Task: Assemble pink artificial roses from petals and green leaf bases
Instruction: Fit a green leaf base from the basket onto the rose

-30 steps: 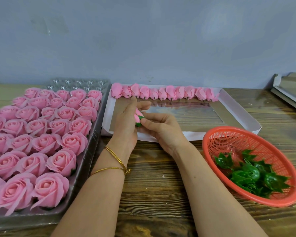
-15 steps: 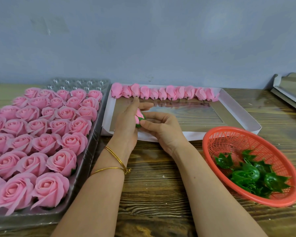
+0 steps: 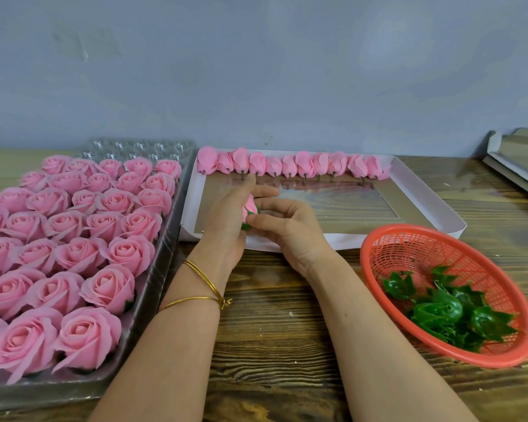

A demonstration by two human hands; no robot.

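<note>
Grey wall (image 3: pixel 256 71) backs a dark wooden worktop (image 3: pixel 272 330), seen from the head camera.

At 9 o'clock a tray (image 3: pixel 165 263) is packed with finished roses (image 3: pixel 73 239). At 12 o'clock a shallow white box (image 3: pixel 424 196) holds a row of buds (image 3: pixel 296 164) along its far edge. At 4 o'clock a red basket (image 3: pixel 378 239) holds loose green bases (image 3: pixel 448 312).

Both hands meet just short of the box's near edge. The left hand (image 3: pixel 226 214) cups one bud (image 3: pixel 250 205), and the right hand (image 3: pixel 290 229) pinches the green base (image 3: pixel 254 211) against the bud's lower end. Most of the bud is hidden by the fingers, so how far the base is seated cannot be told.

The bud looks light, soft and easily creased. It is probably best held low, near the stub, with a loose grip around the petals. The base looks like thin plastic, stiffer but springy, with pointed tips. Taking it by the cup, not the tips, should let it slide on without bending them.
</note>
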